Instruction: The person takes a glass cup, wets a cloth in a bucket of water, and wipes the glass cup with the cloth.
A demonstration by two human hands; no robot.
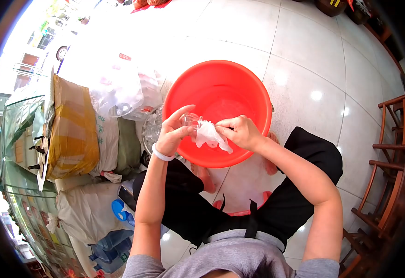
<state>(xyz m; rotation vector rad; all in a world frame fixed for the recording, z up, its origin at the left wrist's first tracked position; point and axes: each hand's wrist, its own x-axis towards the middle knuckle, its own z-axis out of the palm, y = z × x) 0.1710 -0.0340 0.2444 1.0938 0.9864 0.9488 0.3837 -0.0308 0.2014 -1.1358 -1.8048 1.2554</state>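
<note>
A large red basin stands on the floor between the knees. Over it, my left hand has its fingers curved round a small clear glass, which lies on its side with its mouth towards the right. My right hand pinches a crumpled white cloth or tissue at the glass's mouth; part of the cloth hangs down over the basin. Whether any of it is inside the glass is hard to tell.
Left of the basin are clear glassware, plastic bags, a taped cardboard box and a white sack. Blue plastic bottles lie lower left. Wooden chairs stand at the right edge.
</note>
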